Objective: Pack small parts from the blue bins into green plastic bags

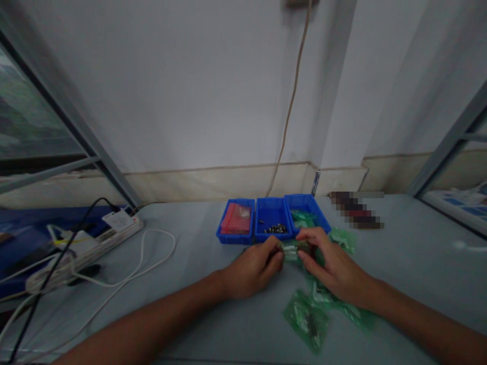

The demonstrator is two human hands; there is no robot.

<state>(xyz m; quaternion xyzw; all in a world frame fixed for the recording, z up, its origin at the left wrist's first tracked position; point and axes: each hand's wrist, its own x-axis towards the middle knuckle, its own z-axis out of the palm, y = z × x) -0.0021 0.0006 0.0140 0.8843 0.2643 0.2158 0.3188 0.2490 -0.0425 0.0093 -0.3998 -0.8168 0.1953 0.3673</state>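
Note:
Between my two hands is a small green plastic bag (pixel 290 250) with metallic-looking pieces inside. My left hand (pixel 254 267) pinches its left end between thumb and fingers. The right end is gripped by the thumb and fingers of my right hand (pixel 330 263). Just behind the hands stands a blue bin (pixel 262 205) with small metal parts (pixel 276 228) in its front part. More green bags lie under and beside my right hand. One flat green bag (pixel 306 320) with dark slim pieces in it rests on the table nearer to me.
A blue bin (pixel 218 230) of red bags (pixel 236 219) stands left of the middle bin. Another blue bin (pixel 325 223) at the right holds green bags (pixel 303 218). A white power strip (pixel 85 253) and loose cables lie at the left. A wall rises behind the table (pixel 182 314).

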